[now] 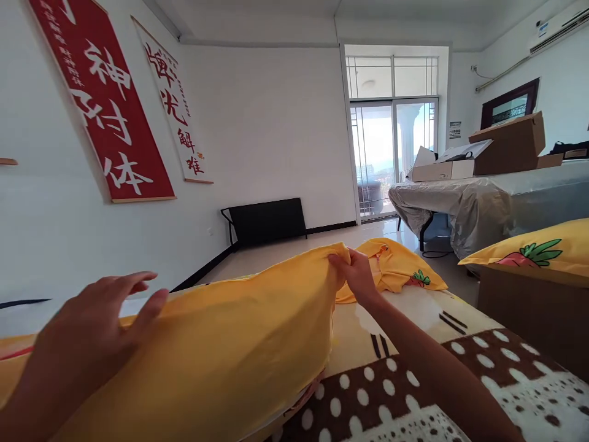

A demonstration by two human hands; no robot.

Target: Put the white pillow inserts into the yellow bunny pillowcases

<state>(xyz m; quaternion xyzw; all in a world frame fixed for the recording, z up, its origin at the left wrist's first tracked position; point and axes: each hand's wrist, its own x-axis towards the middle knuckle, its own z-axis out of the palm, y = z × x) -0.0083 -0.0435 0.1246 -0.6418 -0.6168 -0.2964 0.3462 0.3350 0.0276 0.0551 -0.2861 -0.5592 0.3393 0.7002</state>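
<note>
A plain yellow pillowcase [221, 344] stretches across the front of the view, with a pale seam along its lower right edge. My right hand [348, 270] pinches its far right corner and lifts it off the bed. My left hand [99, 334] is open, thumb and fingers apart, over the pillowcase's left part; contact there is unclear. Just beyond my right hand lies another crumpled yellow cloth [391, 264] with a carrot print. What is inside the pillowcase, if anything, is hidden.
The bed cover [368, 393] is patterned in brown, cream and white dots. At right, a yellow carrot-print pillow [538, 252] rests on a brown box [529, 313]. Behind stands a plastic-covered table [460, 196] with cardboard boxes [510, 147]. A black folded table [267, 222] leans by the wall.
</note>
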